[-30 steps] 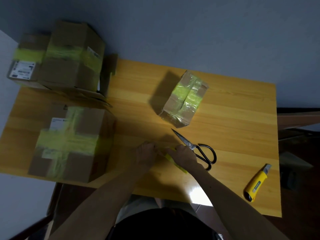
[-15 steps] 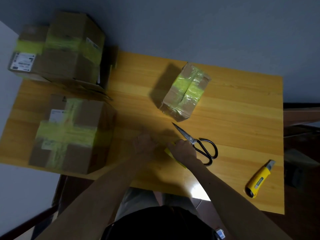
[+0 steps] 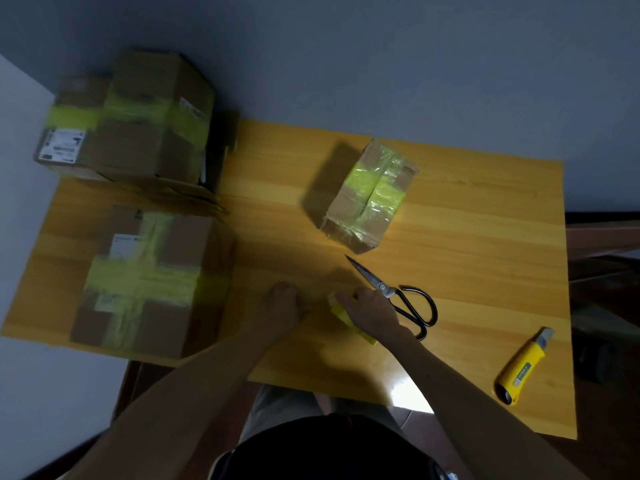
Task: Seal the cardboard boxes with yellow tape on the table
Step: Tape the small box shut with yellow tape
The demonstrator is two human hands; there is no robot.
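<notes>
A yellow tape roll [image 3: 341, 311] lies flat near the table's front, mostly under my right hand [image 3: 372, 311], whose fingers curl over it. My left hand [image 3: 282, 304] is just left of it, fingers curled at the tape's pulled end; the strip between the hands is hard to see. A small cardboard box [image 3: 369, 195] wrapped in yellow tape stands behind the hands. At the left sits a larger box [image 3: 152, 282] with a yellow tape cross. Behind it are two more taped boxes [image 3: 138, 123].
Black-handled scissors [image 3: 398, 296] lie right beside my right hand, blades pointing away. A yellow utility knife [image 3: 521, 368] rests near the front right corner of the wooden table [image 3: 467, 237]. A grey wall runs behind the table.
Both hands stay at the tape roll with barely any shift. The camera view has tilted slightly, so everything sits a little lower and to the right.
</notes>
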